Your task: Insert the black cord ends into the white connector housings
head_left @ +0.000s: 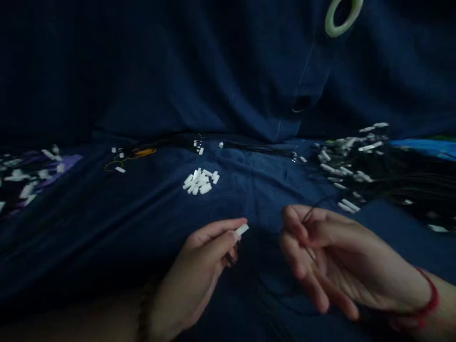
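Observation:
My left hand point(199, 270) pinches a small white rectangular piece point(242, 230) between thumb and forefinger. Its end sticks out toward the right. Something dark shows under those fingers, too dim to name. To the right, my right hand point(331, 254) has thumb and forefinger closed on a thin black cord point(313, 207); the other fingers hang loosely curled. The cord runs across the palm, and dark strands are faintly seen below between the hands. Beyond my left hand lies a small pile of similar white pieces point(199, 181) on the dark blue cloth point(249, 194).
Black cords with white ends point(342, 166) are heaped at the right, near a bright blue item point(423, 148). More white pieces point(26, 190) lie on purple material at the left. A yellow cord point(144, 152) and black bundles point(256, 148) lie farther back. A pale ring point(333, 26) appears at the top.

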`<move>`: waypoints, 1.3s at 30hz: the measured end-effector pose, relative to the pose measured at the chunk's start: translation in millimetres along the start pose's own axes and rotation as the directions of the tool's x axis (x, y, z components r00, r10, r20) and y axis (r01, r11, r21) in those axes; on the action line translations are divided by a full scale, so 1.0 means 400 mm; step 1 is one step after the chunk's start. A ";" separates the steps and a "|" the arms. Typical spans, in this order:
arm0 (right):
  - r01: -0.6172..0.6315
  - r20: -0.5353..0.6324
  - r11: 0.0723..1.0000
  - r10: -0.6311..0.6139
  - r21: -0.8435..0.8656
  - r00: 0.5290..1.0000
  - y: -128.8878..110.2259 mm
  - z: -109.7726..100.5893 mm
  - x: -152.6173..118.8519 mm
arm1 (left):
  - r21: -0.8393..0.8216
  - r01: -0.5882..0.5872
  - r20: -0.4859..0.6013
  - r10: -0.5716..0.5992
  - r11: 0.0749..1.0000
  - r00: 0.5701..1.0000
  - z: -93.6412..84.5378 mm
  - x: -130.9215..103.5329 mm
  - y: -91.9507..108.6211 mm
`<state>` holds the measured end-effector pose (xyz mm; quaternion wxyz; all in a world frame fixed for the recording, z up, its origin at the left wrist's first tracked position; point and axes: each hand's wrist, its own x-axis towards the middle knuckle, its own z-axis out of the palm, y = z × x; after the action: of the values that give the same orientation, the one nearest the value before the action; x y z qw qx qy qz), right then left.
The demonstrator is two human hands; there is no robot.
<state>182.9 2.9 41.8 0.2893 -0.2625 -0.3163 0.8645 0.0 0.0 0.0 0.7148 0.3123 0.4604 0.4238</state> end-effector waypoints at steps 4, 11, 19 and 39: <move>-0.117 -0.252 0.954 0.046 -0.275 0.967 0.031 0.021 0.009 | -0.029 0.007 -0.008 -0.007 1.000 1.000 0.003 -0.003 0.003; -0.082 -0.305 0.852 -0.094 -0.518 0.948 0.068 0.006 0.015 | -0.082 0.019 -0.010 -0.020 0.996 1.000 0.000 -0.007 0.003; 0.206 -0.205 0.703 -0.453 -0.681 0.867 0.060 -0.010 -0.002 | -0.066 0.027 -0.013 -0.028 0.997 1.000 0.000 -0.006 0.003; -0.036 0.032 -0.104 -0.585 -0.994 0.810 0.078 0.015 0.004 | -0.049 0.037 0.002 -0.037 0.998 0.999 0.007 -0.024 -0.002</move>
<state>167.5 -18.1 23.8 0.2533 -0.4919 -0.8081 0.2020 0.7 -9.2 4.0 0.7304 0.2862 0.4551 0.4214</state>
